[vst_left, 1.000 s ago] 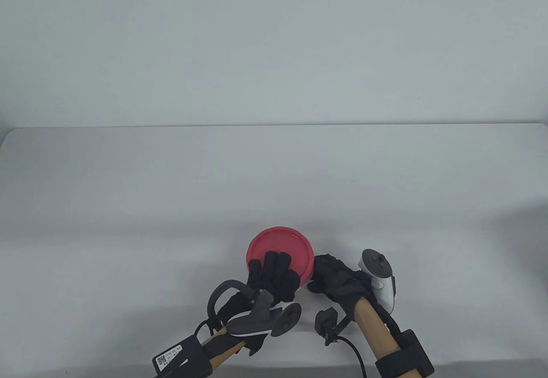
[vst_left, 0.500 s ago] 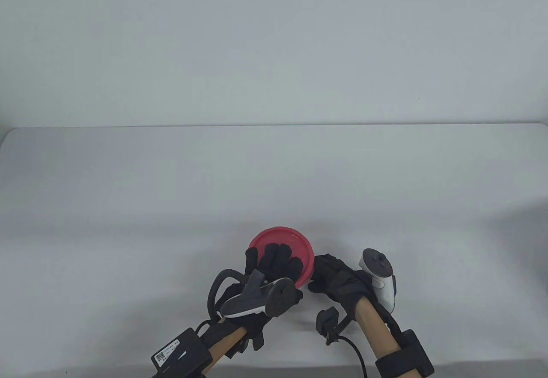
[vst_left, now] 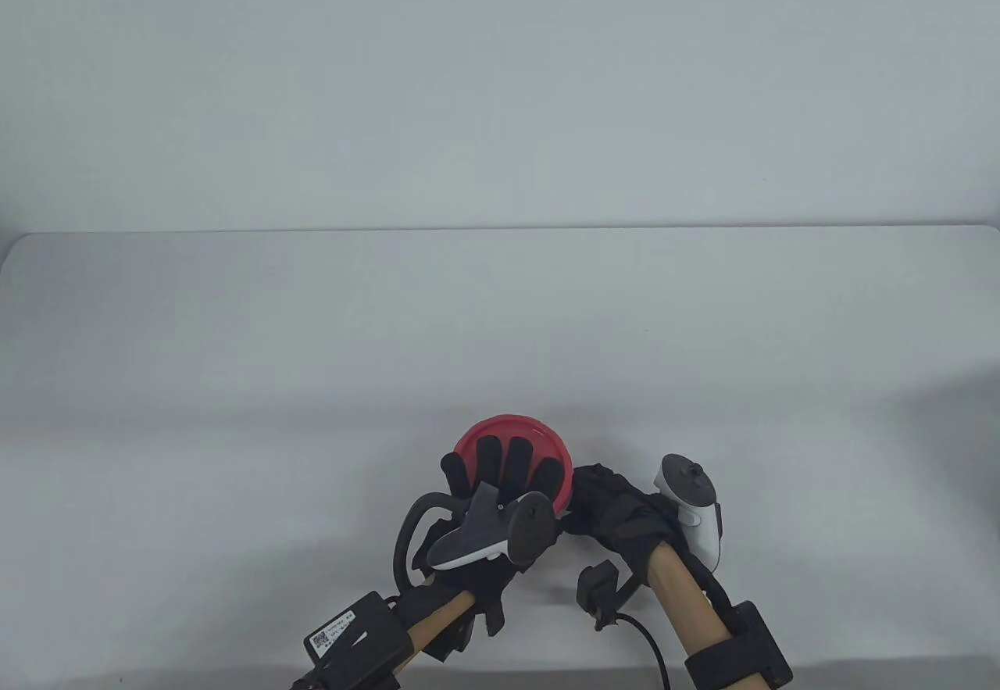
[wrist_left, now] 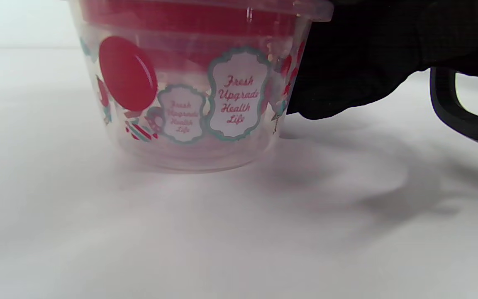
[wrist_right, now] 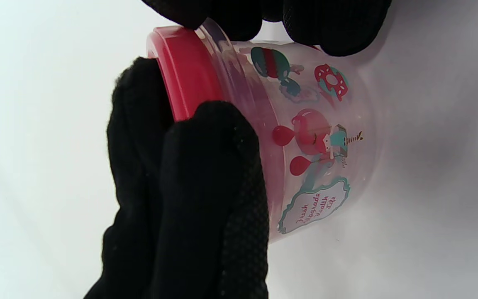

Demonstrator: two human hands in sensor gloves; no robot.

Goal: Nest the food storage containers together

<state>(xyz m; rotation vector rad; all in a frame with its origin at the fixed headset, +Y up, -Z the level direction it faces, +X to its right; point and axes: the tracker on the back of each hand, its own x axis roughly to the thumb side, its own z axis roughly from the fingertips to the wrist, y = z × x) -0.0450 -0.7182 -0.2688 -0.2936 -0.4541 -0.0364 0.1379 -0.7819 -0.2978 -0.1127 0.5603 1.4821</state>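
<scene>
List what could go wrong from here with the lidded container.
1. The left hand lies flat on the red lid; an off-centre press may seat it unevenly.
2. The right hand touches only the clear container's side near its rim; if its grip slackens, the tub may slide on the smooth table.
3. The clear wall looks thin, and a smaller tub shows inside; hard squeezing could flex it and jam the nest.
</scene>
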